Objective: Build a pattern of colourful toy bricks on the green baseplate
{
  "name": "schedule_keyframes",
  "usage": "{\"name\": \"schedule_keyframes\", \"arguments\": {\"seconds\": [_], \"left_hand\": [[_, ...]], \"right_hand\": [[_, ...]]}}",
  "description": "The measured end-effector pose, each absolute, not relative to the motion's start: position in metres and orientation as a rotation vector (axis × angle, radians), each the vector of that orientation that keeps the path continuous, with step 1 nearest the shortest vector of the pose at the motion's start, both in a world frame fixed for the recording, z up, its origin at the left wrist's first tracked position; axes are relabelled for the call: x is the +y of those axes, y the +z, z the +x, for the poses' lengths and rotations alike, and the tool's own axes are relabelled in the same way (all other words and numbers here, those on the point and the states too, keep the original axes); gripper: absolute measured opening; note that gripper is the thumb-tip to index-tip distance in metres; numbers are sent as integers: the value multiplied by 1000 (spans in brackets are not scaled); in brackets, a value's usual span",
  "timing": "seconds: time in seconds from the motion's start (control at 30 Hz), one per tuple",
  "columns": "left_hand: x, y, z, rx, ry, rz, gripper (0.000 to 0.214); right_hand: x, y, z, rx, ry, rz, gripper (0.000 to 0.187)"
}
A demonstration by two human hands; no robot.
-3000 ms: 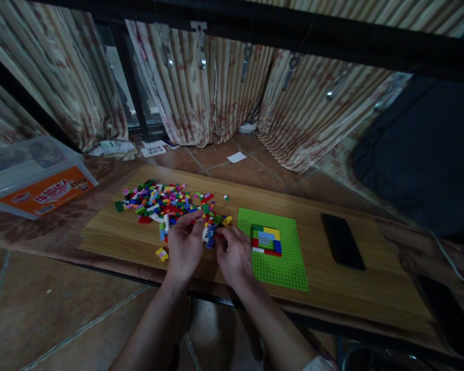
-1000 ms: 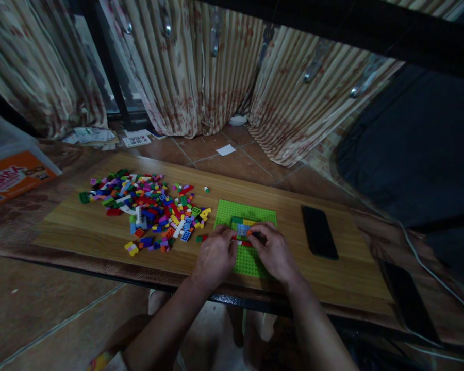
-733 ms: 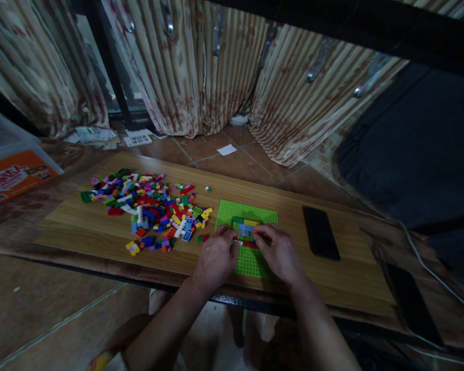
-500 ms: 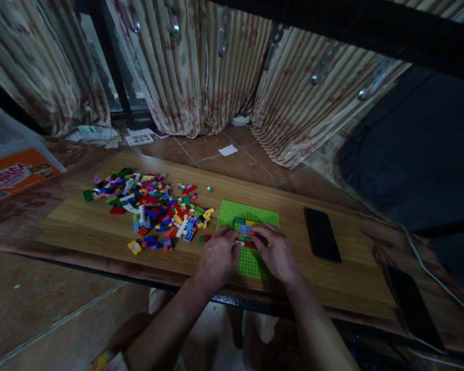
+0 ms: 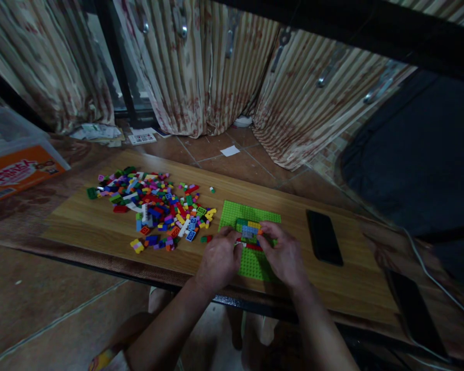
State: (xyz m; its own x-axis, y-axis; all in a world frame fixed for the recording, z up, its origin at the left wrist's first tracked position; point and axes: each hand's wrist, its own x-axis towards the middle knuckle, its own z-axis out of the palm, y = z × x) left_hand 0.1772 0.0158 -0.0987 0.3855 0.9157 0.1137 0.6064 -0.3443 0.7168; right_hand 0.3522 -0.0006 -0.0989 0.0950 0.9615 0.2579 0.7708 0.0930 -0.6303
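Observation:
A light green baseplate (image 5: 251, 269) lies on the wooden board, with a small build of toy bricks (image 5: 249, 231) on it. Green, yellow, light blue and orange bricks show in the build, and a red brick (image 5: 252, 247) runs along its near side. My left hand (image 5: 221, 256) is closed at the build's left edge, thumb and fingers against it. From the right, my right hand (image 5: 284, 252) pinches the build's right side near the orange brick, thumb below and fingers above. Both hands' fingertips partly cover the build's edges.
A loose pile of coloured bricks (image 5: 154, 203) spreads over the board's left half. A black phone (image 5: 324, 237) lies right of the baseplate; another dark phone-like slab (image 5: 415, 312) is at the right edge. A clear box with an orange label (image 5: 23, 170) stands far left.
My right hand's fingers have shifted slightly right and outward on the build, so more of its yellow and orange bricks show. My left hand stays almost still. The whole view has shifted a little.

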Motion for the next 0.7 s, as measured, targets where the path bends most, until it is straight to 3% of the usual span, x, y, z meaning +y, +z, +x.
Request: {"name": "schedule_keyframes", "arguments": {"seconds": [0.7], "left_hand": [[13, -100, 178, 1272, 650, 2178, 32]], "right_hand": [[2, -112, 346, -1755, 348, -1671, 37]]}}
